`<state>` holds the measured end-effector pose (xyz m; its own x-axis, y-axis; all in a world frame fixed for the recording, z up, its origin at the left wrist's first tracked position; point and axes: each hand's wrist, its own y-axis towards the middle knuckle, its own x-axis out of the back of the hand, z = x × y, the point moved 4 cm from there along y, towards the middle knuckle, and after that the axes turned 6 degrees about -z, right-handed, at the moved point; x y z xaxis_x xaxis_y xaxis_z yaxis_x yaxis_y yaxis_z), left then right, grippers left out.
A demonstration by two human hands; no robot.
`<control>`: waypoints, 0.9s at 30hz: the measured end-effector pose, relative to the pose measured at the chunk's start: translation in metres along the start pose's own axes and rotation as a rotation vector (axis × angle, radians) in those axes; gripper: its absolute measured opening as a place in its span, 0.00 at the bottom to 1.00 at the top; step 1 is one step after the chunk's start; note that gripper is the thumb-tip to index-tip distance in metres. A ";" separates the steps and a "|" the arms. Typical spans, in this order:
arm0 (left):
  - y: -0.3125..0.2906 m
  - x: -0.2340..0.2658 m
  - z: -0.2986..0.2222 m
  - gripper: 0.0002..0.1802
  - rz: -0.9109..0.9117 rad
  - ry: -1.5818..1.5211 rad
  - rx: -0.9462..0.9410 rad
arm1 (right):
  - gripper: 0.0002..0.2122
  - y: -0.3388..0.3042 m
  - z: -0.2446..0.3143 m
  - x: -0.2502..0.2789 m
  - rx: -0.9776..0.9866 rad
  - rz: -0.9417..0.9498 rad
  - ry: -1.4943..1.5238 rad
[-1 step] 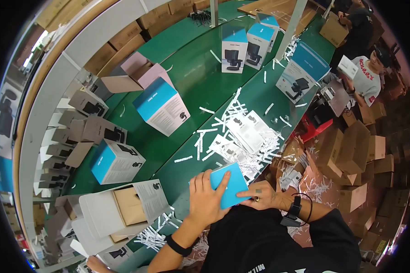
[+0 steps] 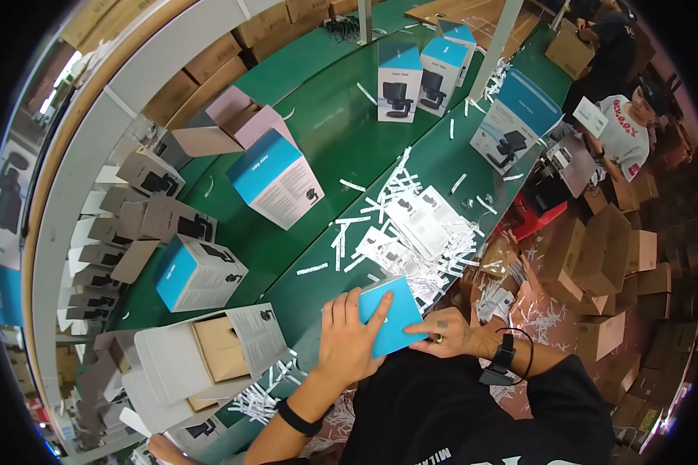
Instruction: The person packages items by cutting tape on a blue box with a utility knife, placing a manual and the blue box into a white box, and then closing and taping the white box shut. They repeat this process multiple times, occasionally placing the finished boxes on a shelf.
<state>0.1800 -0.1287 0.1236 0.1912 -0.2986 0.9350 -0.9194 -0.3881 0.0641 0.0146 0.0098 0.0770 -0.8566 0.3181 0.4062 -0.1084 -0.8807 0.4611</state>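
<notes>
A carton with a bright blue top (image 2: 393, 310) is close against my body at the near edge of the green bench. My left hand (image 2: 344, 335) grips its left side, fingers over the far edge and thumb lying on the blue face. At the right side, my right hand (image 2: 444, 332) holds the carton with its index finger pressed on the blue face; the other fingers are curled and partly hidden. Just beyond the carton lies a heap of white paper strips (image 2: 450, 260), with several printed white sheets (image 2: 423, 221) among them.
Blue-topped cartons (image 2: 275, 178) stand about the green bench (image 2: 333, 167). An unfolded white carton with a cardboard insert (image 2: 223, 349) lies at near left. Another person's hand (image 2: 165, 448) shows at lower left. A co-worker (image 2: 624, 139) is at right, beside brown boxes (image 2: 593, 252).
</notes>
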 end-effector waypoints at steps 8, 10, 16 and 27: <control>0.036 -0.004 -0.027 0.59 -0.093 0.029 0.106 | 0.13 -0.055 -0.028 0.003 -0.878 -0.440 0.855; 0.044 -0.012 -0.031 0.60 -0.139 -0.030 0.159 | 0.13 -0.067 -0.043 0.006 -0.956 -0.346 0.847; 0.063 0.029 -0.008 0.58 -0.267 -0.019 0.296 | 0.15 0.044 -0.075 0.039 -0.878 -0.038 0.440; 0.029 0.123 0.177 0.57 -0.773 0.419 1.061 | 0.26 0.435 -0.119 -0.001 0.051 -0.205 -0.210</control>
<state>0.2376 -0.3305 0.1788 0.2380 0.5050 0.8297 0.1087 -0.8627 0.4939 -0.0918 -0.4152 0.1830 -0.6956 0.5580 0.4526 -0.2381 -0.7733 0.5876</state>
